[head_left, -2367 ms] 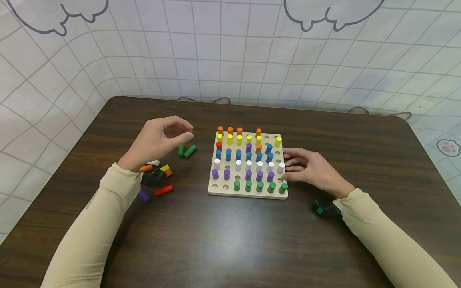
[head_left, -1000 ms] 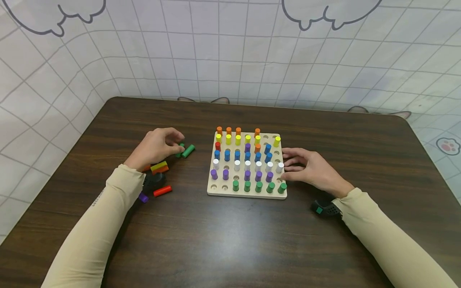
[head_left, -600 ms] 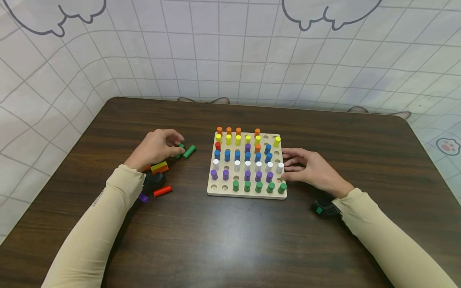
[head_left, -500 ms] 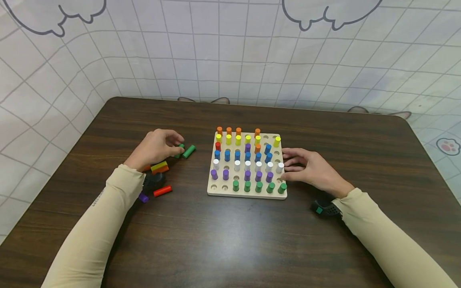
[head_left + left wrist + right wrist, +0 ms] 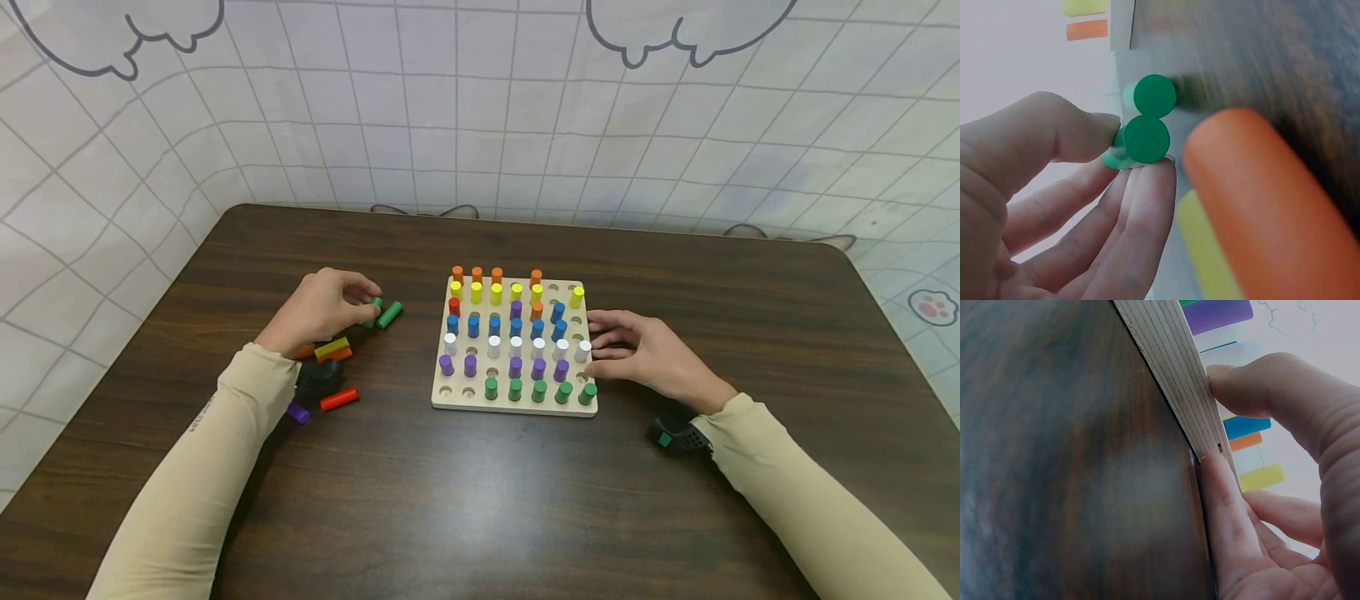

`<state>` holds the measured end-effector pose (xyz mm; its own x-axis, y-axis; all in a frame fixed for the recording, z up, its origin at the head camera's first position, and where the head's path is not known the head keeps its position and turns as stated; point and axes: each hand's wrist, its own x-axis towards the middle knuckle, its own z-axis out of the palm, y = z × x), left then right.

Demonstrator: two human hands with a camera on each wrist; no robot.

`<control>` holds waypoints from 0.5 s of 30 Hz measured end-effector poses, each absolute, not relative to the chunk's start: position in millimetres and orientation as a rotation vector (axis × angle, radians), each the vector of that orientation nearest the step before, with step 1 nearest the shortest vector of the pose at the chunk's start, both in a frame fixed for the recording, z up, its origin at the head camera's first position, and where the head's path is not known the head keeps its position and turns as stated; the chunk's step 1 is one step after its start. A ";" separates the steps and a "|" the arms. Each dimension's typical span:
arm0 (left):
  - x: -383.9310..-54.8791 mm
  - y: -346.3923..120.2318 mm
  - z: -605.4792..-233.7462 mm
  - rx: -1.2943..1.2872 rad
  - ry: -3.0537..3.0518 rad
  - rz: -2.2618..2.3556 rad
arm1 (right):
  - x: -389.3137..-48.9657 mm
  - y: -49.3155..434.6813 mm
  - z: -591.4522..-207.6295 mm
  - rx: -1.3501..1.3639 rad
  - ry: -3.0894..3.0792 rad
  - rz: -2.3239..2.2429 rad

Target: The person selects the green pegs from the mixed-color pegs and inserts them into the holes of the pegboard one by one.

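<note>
Low over the table's left side, my left hand [image 5: 318,304] pinches a green peg [image 5: 1146,139] between thumb and fingertips. A second green peg [image 5: 390,314] lies just right of it; in the left wrist view their round ends appear to touch. My right hand [image 5: 652,354] rests against the right edge of the wooden pegboard [image 5: 517,409], its fingers loosely bent. The right wrist view has the thumb and a fingertip touching the board's side [image 5: 1175,375]. Rows of orange, yellow, blue, white, purple and green pegs stand in the board, with some holes bare.
Below my left wrist lie a red peg [image 5: 340,399], a purple peg [image 5: 298,412], a yellow peg [image 5: 332,347] and orange pegs [image 5: 339,354]. Dark wooden table [image 5: 480,500] surrounds the board. A patterned white cloth [image 5: 480,100] hangs behind.
My left hand has come down from above the green pegs and taken one between its fingers. The other green peg has shifted slightly left. My right hand stays at the pegboard.
</note>
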<state>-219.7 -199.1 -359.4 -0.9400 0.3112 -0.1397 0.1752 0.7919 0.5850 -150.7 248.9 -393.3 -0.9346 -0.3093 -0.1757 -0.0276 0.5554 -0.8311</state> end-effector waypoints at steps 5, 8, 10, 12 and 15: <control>-218.3 -200.3 -355.8 0.383 2.761 0.875 | -151.5 249.4 -394.8 -0.277 2.493 -1.319; -217.9 -200.9 -354.2 0.387 2.777 0.878 | -152.4 249.3 -396.6 -0.279 2.503 -1.310; -217.8 -200.9 -353.2 0.384 2.789 0.884 | -152.5 249.2 -396.9 -0.277 2.507 -1.306; -217.9 -200.8 -352.3 0.380 2.803 0.890 | -152.7 249.3 -397.1 -0.278 2.505 -1.306; -217.5 -200.2 -351.2 0.383 2.808 0.901 | -152.9 249.2 -397.1 -0.276 2.498 -1.313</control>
<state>-217.5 -200.2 -351.2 -0.9530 0.2924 -0.0799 0.1912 0.7846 0.5898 -152.9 249.2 -397.1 -0.9349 -0.3070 -0.1778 -0.0277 0.5626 -0.8262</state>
